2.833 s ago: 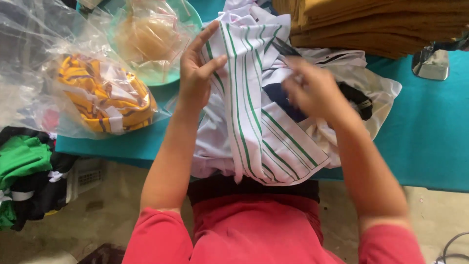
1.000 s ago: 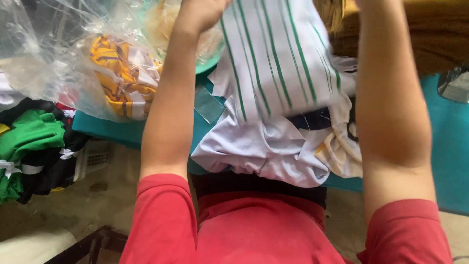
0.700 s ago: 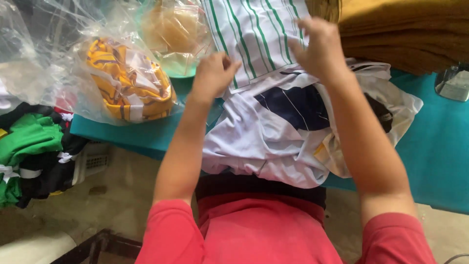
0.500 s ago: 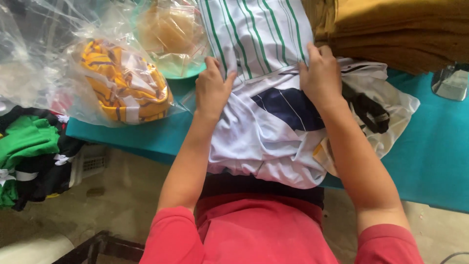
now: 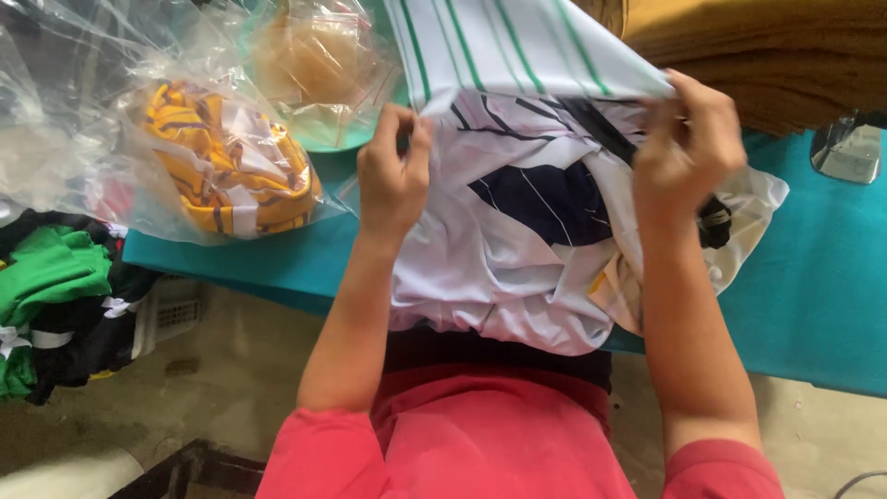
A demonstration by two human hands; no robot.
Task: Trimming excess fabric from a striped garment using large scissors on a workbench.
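A white garment with green stripes (image 5: 517, 46) lies spread across the top of a pile of white clothes with a dark blue patch (image 5: 545, 194) on the teal table (image 5: 813, 305). My left hand (image 5: 393, 171) pinches the striped garment's near left edge. My right hand (image 5: 688, 148) grips its near right edge, fingers curled around the cloth. The pile hangs over the table's front edge toward my red shirt.
Clear plastic bags sit at the left, one with yellow striped cloth (image 5: 226, 176), one with tan cloth (image 5: 309, 60). Folded mustard fabric (image 5: 767, 55) is stacked at the back right. A metal machine part (image 5: 845, 148) stands at the right. Green and black clothes (image 5: 51, 296) lie low left.
My arms had lifted the striped garment high. They have come down, and both hands now hold its near edge on top of the pile.
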